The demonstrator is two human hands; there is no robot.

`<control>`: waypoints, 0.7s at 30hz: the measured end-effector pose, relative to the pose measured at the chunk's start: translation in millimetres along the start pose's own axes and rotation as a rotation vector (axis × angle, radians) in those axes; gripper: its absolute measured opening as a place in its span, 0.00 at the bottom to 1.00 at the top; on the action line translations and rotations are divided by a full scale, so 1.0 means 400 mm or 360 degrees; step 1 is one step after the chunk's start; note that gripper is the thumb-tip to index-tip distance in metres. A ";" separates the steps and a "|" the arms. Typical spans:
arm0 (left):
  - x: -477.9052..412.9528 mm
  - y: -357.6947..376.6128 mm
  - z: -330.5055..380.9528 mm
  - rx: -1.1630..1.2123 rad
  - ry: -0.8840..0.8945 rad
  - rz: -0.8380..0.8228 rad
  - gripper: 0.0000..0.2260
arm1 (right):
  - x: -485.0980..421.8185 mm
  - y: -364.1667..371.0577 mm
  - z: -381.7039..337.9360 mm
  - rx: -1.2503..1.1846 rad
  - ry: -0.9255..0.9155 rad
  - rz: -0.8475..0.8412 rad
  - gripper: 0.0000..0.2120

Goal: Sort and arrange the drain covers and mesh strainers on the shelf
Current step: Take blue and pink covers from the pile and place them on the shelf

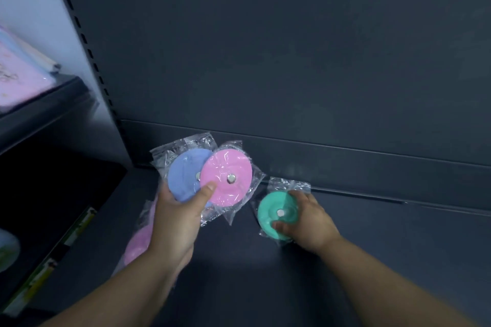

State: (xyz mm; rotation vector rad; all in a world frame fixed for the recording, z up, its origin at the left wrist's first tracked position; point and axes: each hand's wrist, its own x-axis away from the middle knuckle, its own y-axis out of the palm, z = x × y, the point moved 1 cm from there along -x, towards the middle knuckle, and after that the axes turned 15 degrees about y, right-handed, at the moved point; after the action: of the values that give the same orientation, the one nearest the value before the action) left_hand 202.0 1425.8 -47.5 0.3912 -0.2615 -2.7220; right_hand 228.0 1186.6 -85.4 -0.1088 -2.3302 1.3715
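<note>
I see the dark back panel (pixel 265 48) filling most of my view, stretching right from the slotted upright (pixel 85 42); the dark shelf board (pixel 345 260) runs out from the foot of that upright toward me; left of the upright sits a neighbouring shelf (pixel 45 103) with blurred pink packets (pixel 18 74) on it, and lower on that same side a long box (pixel 53 260) with a green edge.

Both forearms come in from the bottom, right of the upright; the left hand (pixel 175 220) is nearer the upright and raised above the board, thumb pressed flat on the front and fingers curled behind, pinching two bagged drain covers fanned together; the blue cover (pixel 183 175) lies behind, on the upright's side, and the pink cover (pixel 225 178) overlaps it on the far side from the upright.

The right hand (pixel 308 223) is farther from the upright, low by the board; its fingers curl over the top edge of the green cover (pixel 271 212) and the thumb holds the lower edge, so it grips that cover in its clear bag; whether the cover touches the board I cannot tell.

A second pink cover (pixel 138 244) lies on the board under the left forearm, partly hidden; a small metal stud (pixel 231 178) sits at the middle of the held pink cover.
</note>
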 end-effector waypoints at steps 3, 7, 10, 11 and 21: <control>0.040 0.055 -0.021 -0.0051 -0.0012 -0.0045 0.26 | -0.018 -0.076 0.106 0.0008 0.0139 0.0037 0.43; 0.100 0.140 -0.053 -0.0067 -0.0023 -0.0062 0.22 | -0.043 -0.154 0.211 0.0033 0.0185 -0.0025 0.43; 0.143 0.198 -0.064 -0.0063 -0.0011 -0.0091 0.20 | -0.044 -0.165 0.246 0.0058 0.0099 -0.0054 0.43; 0.156 0.213 -0.067 -0.0064 -0.0020 -0.0082 0.22 | -0.037 -0.160 0.252 0.0074 0.0071 -0.0057 0.44; 0.236 0.276 -0.058 -0.0074 -0.0021 0.0065 0.24 | 0.009 -0.146 0.287 0.0113 -0.0159 0.0174 0.42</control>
State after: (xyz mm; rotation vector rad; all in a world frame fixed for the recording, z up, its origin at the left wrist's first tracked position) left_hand 162.3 1285.2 -66.1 0.3515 -0.2066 -2.6864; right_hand 187.2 1064.4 -82.6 -0.1521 -2.3847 1.5439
